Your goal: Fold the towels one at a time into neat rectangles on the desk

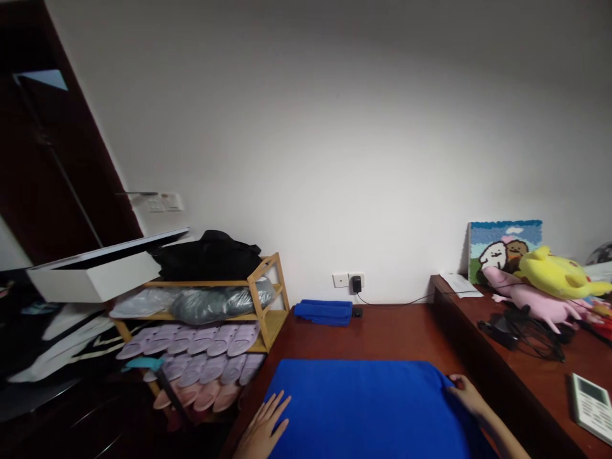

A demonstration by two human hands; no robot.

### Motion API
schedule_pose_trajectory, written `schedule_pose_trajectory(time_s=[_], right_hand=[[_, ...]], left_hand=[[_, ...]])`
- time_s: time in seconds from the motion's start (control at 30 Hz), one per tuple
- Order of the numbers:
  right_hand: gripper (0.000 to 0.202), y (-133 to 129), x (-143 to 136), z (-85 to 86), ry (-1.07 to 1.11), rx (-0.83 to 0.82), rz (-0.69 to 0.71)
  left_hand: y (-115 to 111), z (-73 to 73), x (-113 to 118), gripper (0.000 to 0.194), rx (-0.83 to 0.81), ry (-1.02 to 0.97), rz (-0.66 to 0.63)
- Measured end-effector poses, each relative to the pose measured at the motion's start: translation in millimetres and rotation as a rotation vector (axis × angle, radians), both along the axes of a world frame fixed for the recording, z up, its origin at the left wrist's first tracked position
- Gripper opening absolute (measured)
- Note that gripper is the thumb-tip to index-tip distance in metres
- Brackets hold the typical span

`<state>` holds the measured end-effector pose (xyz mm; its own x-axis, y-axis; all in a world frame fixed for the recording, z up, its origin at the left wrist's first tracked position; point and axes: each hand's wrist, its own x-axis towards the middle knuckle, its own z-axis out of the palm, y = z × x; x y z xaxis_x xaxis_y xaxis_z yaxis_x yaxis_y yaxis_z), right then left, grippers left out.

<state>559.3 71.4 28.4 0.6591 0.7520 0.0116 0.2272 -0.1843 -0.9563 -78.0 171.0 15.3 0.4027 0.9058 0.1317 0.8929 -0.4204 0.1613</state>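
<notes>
A blue cloth lies spread over the near part of the reddish-brown table. My left hand rests flat near its left edge, fingers apart, partly on the fabric. At the cloth's right edge, my right hand has its fingers closed on the fabric, near the far right corner. Another blue cloth, folded up, sits farther back against the wall.
To the left stands a wooden rack with several lilac slippers and a black bag. A raised desk on the right bears plush toys, cables and a white remote-like device. A plugged-in adapter trails a cord.
</notes>
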Motion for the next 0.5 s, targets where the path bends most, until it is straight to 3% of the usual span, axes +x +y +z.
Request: schedule_pose_trajectory(time_s=[0.13, 0.2, 0.37, 0.5], right_hand=[[0.059, -2, 10, -4.0, 0.296, -0.054, 0.371], [0.069, -6, 16, -4.2, 0.421, -0.082, 0.492], [0.077, -7, 22, -8.3, 0.47, -0.112, 0.568], [0.072, 9, 29, -20.9, 0.142, -0.109, 0.465]], left_hand=[[0, -14.9, -12, 0.056, 0.088, 0.036, -0.039], [-1, -17.0, -12, 0.056, 0.082, 0.053, -0.028], [-3, -13.8, -7, 0.056, 0.066, 0.066, -0.012], [-2, -13.2, -7, 0.057, 0.066, 0.077, -0.018]])
